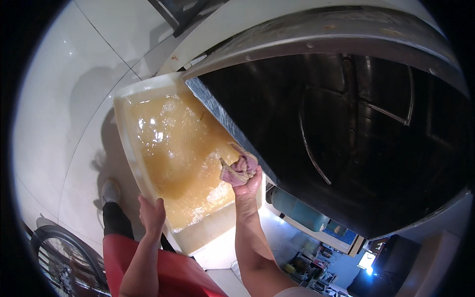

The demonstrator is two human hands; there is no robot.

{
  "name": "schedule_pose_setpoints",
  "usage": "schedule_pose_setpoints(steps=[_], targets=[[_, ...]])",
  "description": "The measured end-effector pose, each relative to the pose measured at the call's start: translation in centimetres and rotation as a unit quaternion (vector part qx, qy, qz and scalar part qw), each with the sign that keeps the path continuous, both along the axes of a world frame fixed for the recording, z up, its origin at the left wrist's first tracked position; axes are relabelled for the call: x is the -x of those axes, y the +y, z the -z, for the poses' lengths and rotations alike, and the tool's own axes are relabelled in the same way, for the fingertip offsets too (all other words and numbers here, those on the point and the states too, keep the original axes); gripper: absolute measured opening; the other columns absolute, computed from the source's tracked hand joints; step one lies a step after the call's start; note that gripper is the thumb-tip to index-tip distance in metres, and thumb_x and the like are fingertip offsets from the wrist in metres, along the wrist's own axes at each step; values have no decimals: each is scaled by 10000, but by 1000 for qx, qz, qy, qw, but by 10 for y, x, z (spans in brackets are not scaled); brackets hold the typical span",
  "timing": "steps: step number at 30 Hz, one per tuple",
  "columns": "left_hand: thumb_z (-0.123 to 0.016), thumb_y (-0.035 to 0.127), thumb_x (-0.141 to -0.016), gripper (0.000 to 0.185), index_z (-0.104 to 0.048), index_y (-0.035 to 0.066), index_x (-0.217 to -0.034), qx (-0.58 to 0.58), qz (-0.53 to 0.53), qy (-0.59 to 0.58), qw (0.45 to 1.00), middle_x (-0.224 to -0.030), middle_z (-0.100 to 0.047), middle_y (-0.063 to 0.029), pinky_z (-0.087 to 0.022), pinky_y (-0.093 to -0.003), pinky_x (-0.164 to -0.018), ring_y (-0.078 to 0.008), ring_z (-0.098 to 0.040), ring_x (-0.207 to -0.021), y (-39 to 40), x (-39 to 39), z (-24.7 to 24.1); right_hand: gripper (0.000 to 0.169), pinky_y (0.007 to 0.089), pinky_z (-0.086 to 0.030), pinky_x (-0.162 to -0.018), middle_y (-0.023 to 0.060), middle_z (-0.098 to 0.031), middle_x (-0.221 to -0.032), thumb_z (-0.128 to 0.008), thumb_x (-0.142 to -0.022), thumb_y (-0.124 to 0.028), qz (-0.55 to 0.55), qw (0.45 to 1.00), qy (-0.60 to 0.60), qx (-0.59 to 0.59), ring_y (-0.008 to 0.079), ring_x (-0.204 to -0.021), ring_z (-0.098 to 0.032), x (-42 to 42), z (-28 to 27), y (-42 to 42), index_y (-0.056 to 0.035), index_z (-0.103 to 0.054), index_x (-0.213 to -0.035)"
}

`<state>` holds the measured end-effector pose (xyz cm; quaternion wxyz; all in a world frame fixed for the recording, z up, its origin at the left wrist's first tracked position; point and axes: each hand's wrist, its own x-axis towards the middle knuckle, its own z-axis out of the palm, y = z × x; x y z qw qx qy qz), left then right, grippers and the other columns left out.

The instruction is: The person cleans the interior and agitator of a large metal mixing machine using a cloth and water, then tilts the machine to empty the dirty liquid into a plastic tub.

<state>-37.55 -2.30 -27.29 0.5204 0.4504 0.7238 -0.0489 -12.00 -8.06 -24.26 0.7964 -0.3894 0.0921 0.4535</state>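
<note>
A crumpled, wet pinkish-purple cloth (241,170) with tan edges is held in my right hand (252,182), above the near right part of a white plastic tub (204,234). Cloudy yellow-brown liquid (178,148) with patches of foam lies in the tub. My left hand (151,215) is at the tub's left rim, thumb on the inner side and fingers on the outer side. Just right of the cloth runs the metal edge of a large steel mixing machine (226,118). Its dark opening shows a shaft with bent metal rods (349,96).
Pale floor tiles (74,111) stretch to the left, with a shoe (110,191) beside the tub. A spoked wheel (66,263) stands at lower left. Under the machine is a blue-green cylindrical body (297,208). Assorted items (311,267) and a bright light (367,261) appear at lower right.
</note>
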Motion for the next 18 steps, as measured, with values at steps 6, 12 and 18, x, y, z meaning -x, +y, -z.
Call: schedule_pose_setpoints(steps=[6,12,18], targets=[[-544,241,-693,433,-386,33,-1039,5,-7,8,1000,-891,-583,-219,-415,-433,-761,-407,-542,-860,2,-5,-4,369,372,-418,-834,131,-538,-1035,-342,-828,-238,20,999,-4,-37,242,-957,-503,-7,6,3,16,-499,-1044],[-541,231,-689,425,-393,30,-1033,-20,-19,-15,1000,-888,-584,-219,-417,-434,-757,-400,-549,-853,-2,0,7,363,327,-405,-864,154,-546,-1029,-334,-818,-158,-179,951,-147,204,242,-897,-540,-8,-66,30,36,-477,-1090],[-543,220,-686,428,-390,19,-1031,-5,-30,-15,999,-882,-580,-225,-416,-435,-759,-403,-547,-847,2,-4,-3,369,294,-444,-794,132,-542,-1028,-433,-852,-267,3,869,-391,303,182,-920,-529,-101,-93,89,-25,-467,-1127]])
